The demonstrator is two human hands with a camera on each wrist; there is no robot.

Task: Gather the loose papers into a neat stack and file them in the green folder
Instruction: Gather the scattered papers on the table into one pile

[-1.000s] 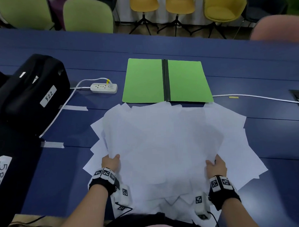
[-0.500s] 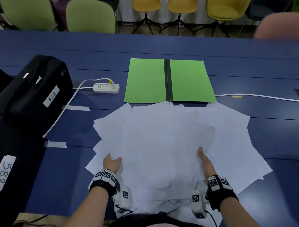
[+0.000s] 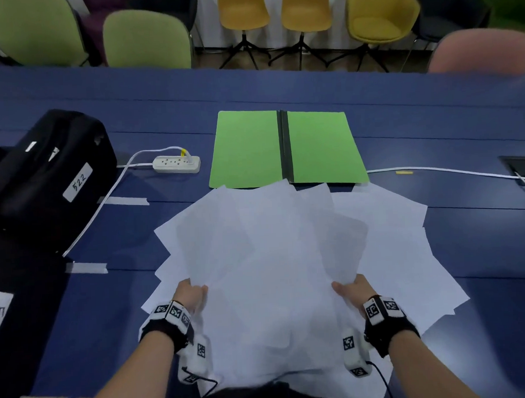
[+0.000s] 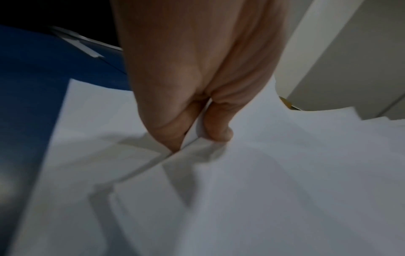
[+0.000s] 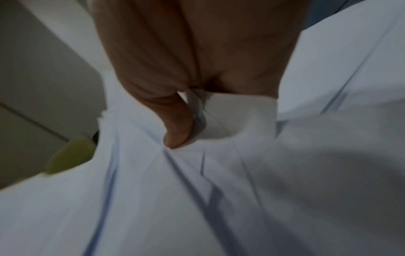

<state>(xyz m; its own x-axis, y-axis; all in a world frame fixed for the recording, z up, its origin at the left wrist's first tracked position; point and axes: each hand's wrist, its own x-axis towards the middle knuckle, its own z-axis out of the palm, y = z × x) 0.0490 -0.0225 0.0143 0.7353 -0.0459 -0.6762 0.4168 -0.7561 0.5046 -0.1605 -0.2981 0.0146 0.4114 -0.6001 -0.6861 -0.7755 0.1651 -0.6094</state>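
A fanned heap of loose white papers [image 3: 275,252] covers the near middle of the blue table. The green folder [image 3: 286,148] lies open and flat just beyond it, its dark spine in the centre. My left hand [image 3: 190,293] pinches the heap's left edge; the left wrist view shows thumb and finger clamped on paper edges [image 4: 192,138]. My right hand [image 3: 354,289] grips the right side, thumb on top; in the right wrist view the thumb presses into bunched, creased papers [image 5: 210,124]. The fingers under the sheets are hidden.
A black bag [image 3: 46,175] labelled 522 sits at the left, with another black case nearer. A white power strip [image 3: 177,164] and its cable lie left of the folder. A second white cable [image 3: 449,170] runs to the right. Chairs stand beyond the table.
Both hands have pulled inward on the heap, drawing the top sheets together. The right hand shifted from flat on the papers to a grip on their right edge.
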